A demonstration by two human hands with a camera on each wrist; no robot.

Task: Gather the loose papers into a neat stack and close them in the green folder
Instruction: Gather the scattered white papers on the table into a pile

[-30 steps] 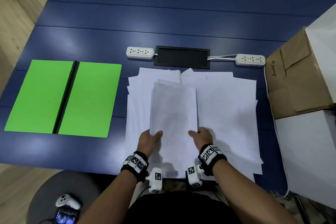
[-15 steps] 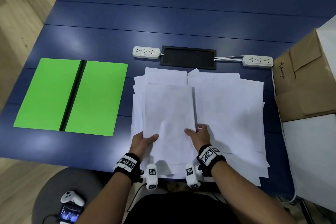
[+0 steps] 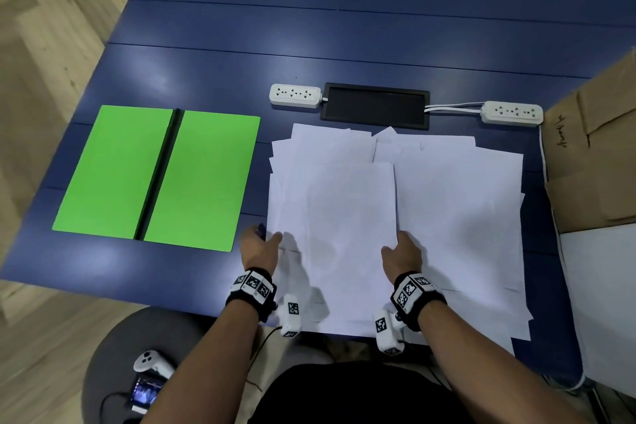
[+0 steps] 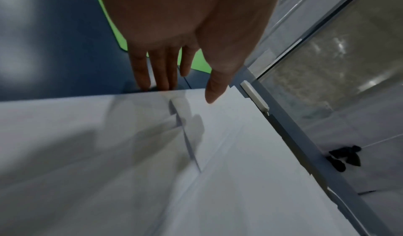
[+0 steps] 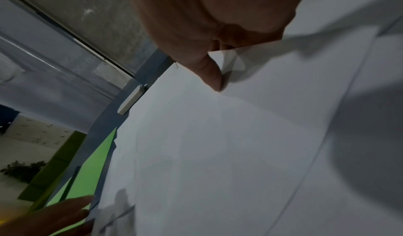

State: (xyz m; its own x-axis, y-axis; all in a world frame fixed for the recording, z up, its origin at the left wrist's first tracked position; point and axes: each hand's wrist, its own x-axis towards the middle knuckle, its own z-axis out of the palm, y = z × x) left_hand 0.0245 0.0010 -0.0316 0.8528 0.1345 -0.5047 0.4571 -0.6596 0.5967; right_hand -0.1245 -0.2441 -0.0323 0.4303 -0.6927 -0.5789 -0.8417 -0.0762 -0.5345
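Note:
The open green folder lies flat on the blue table, left of the white papers, which lie spread and overlapping. A top sheet rests on the left part of the pile between my hands. My left hand is at the sheet's left edge. In the left wrist view its straight fingers reach that edge and the thumb hovers over the paper. My right hand pinches the right edge, with the thumb on top and the fingers hidden under the sheet.
Two white power strips and a black panel sit just beyond the papers. A cardboard box and a white box crowd the right edge. A grey stool below the near edge carries a controller.
The top sheet has moved left and settled onto the left part of the pile. My left hand slid from the sheet's lower edge to its left edge, and my hands are farther apart.

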